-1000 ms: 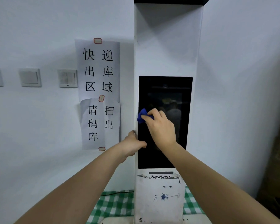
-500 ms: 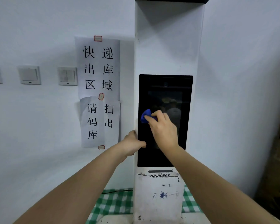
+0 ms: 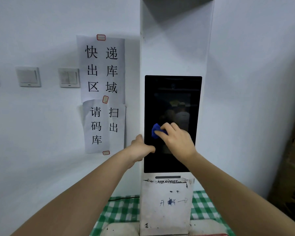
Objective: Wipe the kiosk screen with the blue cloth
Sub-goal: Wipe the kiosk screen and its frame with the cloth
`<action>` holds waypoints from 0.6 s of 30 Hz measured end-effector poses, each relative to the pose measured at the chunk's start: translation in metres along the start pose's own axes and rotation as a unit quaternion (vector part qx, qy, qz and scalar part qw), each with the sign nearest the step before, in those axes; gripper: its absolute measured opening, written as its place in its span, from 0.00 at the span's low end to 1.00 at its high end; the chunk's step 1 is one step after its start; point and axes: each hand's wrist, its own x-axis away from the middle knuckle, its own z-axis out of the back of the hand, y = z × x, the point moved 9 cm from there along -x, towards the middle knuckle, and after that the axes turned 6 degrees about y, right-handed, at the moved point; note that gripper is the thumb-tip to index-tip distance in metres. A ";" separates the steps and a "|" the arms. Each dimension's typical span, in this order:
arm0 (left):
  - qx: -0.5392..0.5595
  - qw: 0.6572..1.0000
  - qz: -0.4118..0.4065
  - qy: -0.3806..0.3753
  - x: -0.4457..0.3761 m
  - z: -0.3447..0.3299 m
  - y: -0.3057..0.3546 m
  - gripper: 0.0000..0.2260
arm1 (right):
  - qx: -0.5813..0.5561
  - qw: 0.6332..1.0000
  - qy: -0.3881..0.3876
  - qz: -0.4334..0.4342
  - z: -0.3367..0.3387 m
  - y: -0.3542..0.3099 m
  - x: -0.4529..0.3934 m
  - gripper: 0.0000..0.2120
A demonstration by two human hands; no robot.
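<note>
Here, from the head view, we list a white kiosk standing upright against the wall, its dark kiosk screen set in the front face. Our right hand lies against the lower left part of the glass, fingers curled and pinching a bunched blue cloth, which touches the screen near its left edge. Our left hand grips the kiosk's left edge just below the cloth, thumb across the screen border, the other fingers wrapped out of sight. We note two paper signs taped beside the kiosk, wall switches further left, and a green checked cloth at the base.
</note>
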 end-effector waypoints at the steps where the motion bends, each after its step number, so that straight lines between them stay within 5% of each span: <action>1: 0.001 1.000 0.002 -0.002 0.000 -0.001 0.000 0.30 | 0.010 1.000 -0.006 0.029 0.002 0.003 -0.001 0.22; 8: 0.004 1.000 0.004 0.009 -0.004 -0.003 0.002 0.40 | -0.033 0.975 0.063 -0.213 0.016 0.052 0.000 0.18; 14: 0.004 0.999 -0.012 0.044 -0.001 -0.005 0.015 0.45 | 0.019 1.000 0.002 0.014 0.008 0.029 0.001 0.23; 18: 0.001 0.999 -0.011 0.041 -0.002 -0.007 0.018 0.45 | -0.036 0.962 0.084 -0.256 0.030 0.086 -0.004 0.16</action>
